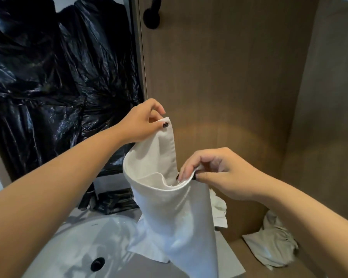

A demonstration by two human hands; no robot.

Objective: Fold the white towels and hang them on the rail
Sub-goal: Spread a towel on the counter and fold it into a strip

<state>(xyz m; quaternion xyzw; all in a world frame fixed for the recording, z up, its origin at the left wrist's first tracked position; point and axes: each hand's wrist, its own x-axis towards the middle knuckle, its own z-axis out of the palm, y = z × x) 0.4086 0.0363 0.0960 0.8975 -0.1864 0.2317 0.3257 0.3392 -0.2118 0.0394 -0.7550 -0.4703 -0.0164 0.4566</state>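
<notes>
We hold a white woven cotton towel (pixel 175 213) up in the air, over the right edge of the glossy white ceramic basin (pixel 72 243). Our left hand (pixel 143 121) pinches one upper corner of the towel between thumb and fingertips, and this corner stands higher than the rest. Our right hand (pixel 215 173) grips the opposite part of the top hem, the fingers curled over the stitched border. Between the two hands the hem bends into a soft curve, so the cloth makes an open tube shape and hangs down in smooth, long folds. Its lower end reaches a flat white cloth (pixel 147 247) that lies spread on the grey counter (pixel 235 263) just beside the basin. The basin is round and shiny, with a dark round drain (pixel 97 264) near its front. A crumpled white towel (pixel 273 239) lies near the right edge of the counter, against the brown wood-grain wall (pixel 229 77). Behind the left arm, a wrinkled black plastic sheet (pixel 58 77) with a glossy surface covers a framed panel. A black round metal bracket (pixel 152 17) is fixed on the wall at the top.
</notes>
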